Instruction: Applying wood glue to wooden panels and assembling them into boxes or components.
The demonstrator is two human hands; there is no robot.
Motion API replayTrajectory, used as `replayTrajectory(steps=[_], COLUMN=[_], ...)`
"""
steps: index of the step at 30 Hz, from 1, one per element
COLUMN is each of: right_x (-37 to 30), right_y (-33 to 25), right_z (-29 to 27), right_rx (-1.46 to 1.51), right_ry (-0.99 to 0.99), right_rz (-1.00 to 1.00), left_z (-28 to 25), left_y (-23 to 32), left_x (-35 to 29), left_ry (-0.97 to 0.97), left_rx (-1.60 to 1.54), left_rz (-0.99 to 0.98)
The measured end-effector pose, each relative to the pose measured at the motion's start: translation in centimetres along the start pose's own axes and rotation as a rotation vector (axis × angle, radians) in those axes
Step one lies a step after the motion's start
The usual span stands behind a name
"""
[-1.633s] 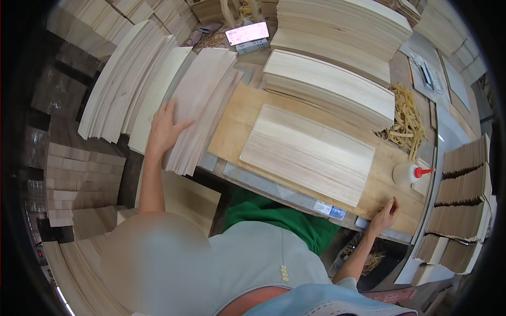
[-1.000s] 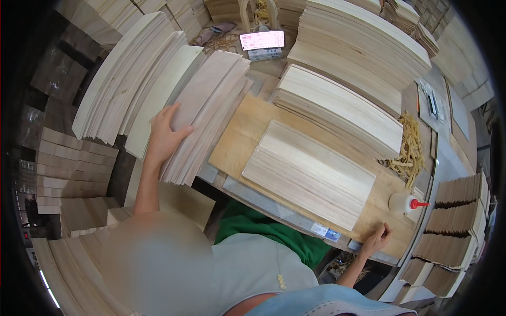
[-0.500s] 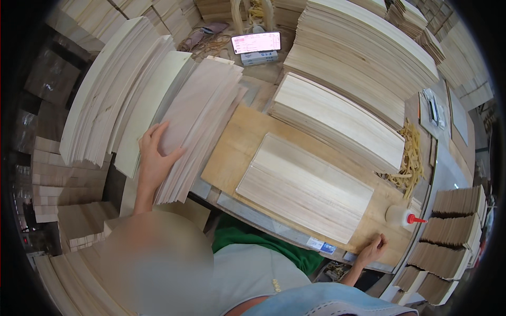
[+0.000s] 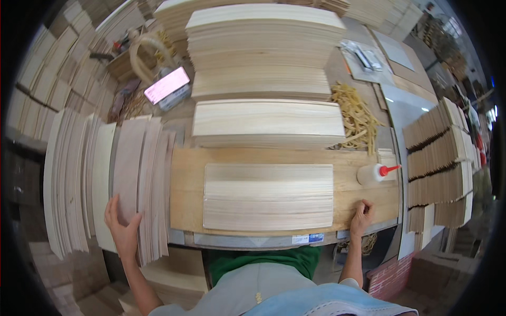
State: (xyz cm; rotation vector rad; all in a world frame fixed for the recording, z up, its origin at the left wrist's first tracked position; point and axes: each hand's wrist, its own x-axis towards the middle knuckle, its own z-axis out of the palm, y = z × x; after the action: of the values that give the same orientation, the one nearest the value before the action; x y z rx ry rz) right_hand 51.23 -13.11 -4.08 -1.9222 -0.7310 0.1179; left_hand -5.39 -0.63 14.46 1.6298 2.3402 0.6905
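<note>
At the left, my left hand [image 4: 122, 227] lies on the near end of a pinkish-brown thin wooden board [image 4: 128, 158], thumb and fingers spread across its width. That board belongs to a row of leaning boards. My right hand [image 4: 362, 217] rests curled near the front edge of the plywood base board [image 4: 190, 184]; whatever its fingers may hold is hidden. Between my hands, a pale wooden panel [image 4: 269, 197] lies flat on the base board. Beyond my right hand, a white squeeze bottle [image 4: 369, 174] with a red nozzle lies on its side.
Behind the base board stand a low stack of pale boards [image 4: 269, 118] and a taller stack [image 4: 258, 58]. Yellowish strips [image 4: 356, 118] lie beside them. A lit phone [image 4: 167, 85] leans at the back left. Bundled wooden pieces [image 4: 432, 137] stand at the right.
The view has turned, so the bench now sits level and the back right shows more. My left hand remains at the pinkish-brown board, and my right hand stays curled near the bench's front edge.
</note>
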Motion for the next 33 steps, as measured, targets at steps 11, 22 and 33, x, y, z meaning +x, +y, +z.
replayTrajectory(steps=[11,22,33], right_x=[-0.1,0.3,-0.1], right_y=[-0.7,1.4,0.2], right_z=[0.1,-0.1,-0.4], right_rx=[0.073,0.113,0.062], right_ry=[0.039,-0.010,-0.044], right_rz=[0.008,-0.103,-0.057], left_z=[-1.5,4.8,8.3], left_y=[4.5,9.3,8.4], left_x=[-5.5,-11.5,-11.9], left_ry=[-0.015,-0.646,-0.783], left_rx=[-0.114,-0.314,-0.379], left_rz=[0.240,0.418,0.568])
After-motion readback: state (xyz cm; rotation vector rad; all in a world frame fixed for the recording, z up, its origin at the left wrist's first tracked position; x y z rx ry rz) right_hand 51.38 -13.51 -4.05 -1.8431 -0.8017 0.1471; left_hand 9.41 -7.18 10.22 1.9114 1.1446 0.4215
